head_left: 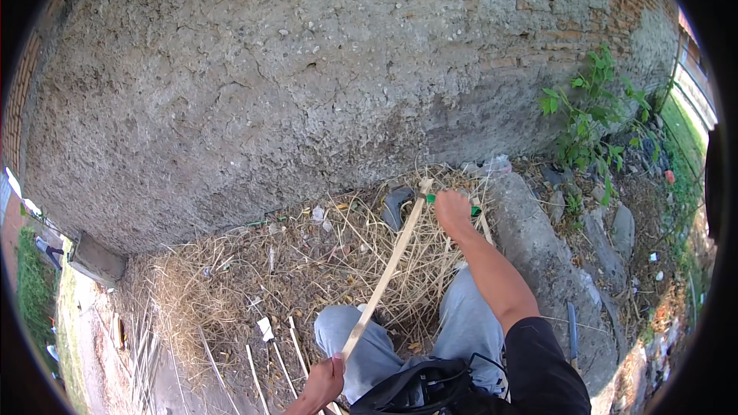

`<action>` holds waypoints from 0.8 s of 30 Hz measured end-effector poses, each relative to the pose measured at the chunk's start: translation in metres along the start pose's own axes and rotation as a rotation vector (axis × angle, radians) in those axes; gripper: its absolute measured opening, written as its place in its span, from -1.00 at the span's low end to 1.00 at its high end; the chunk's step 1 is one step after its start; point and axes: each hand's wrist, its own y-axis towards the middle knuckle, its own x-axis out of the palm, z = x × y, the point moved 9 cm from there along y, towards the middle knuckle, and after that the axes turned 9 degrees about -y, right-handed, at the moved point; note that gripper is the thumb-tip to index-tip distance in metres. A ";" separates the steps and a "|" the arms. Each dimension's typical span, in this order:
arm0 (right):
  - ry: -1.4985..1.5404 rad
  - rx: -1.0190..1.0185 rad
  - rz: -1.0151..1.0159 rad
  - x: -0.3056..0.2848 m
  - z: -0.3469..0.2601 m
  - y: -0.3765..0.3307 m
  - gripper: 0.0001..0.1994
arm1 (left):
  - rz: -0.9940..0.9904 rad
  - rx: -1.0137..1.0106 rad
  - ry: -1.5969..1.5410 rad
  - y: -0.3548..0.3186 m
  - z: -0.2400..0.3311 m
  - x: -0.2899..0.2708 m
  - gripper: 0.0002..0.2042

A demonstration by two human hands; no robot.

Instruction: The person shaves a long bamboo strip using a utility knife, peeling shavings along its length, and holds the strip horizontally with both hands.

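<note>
Right hand (453, 213): clamped round a green-handled tool (475, 211), fingers together, out toward the wall edge of the ground.
Tool's working end: set at the pale strip's far end, apparently touching; too small to tell whether biting in.
Left hand (324, 381): closed on the strip's near end, thumb along the top, beside the left knee (334, 327).
Pale strip (388, 270): held aslant between both hands, raised above the ground, running from the left knee toward the foot of the wall.
Done so far: seemingly split or cut to a long, flat, narrow shape; in one piece along the visible length.
Left to do: by judgement, mid-job, with tool and strip both in hand; impossible to tell how much more shaping remains.
Loose strips (257, 380): laid at the near edge of the ground, left of the left knee, untouched; finished or waiting, not clear.
Ground: strewn with dry straw (192, 292), bounded by a rough grey wall (307, 92) at the far edge and a concrete slab (530, 238) at the right.
</note>
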 end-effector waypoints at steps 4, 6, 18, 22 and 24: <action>0.047 0.221 0.066 0.013 0.067 -0.002 -0.85 | 0.132 0.130 0.126 -0.032 -0.068 -0.003 -0.67; 0.099 0.310 0.101 0.015 0.081 -0.008 -0.84 | 0.105 0.051 0.049 -0.026 -0.052 -0.013 -0.66; 0.355 -0.256 0.003 -0.047 -0.099 -0.126 -0.82 | 0.290 -0.005 0.099 0.064 0.018 -0.019 -0.52; 0.303 -0.346 -0.002 -0.061 -0.119 -0.142 -0.87 | 0.183 0.075 -0.177 0.084 0.040 -0.003 -0.48; 0.292 -0.342 0.045 -0.063 -0.118 -0.141 -0.88 | 0.141 0.064 -0.255 0.092 0.036 0.007 -0.47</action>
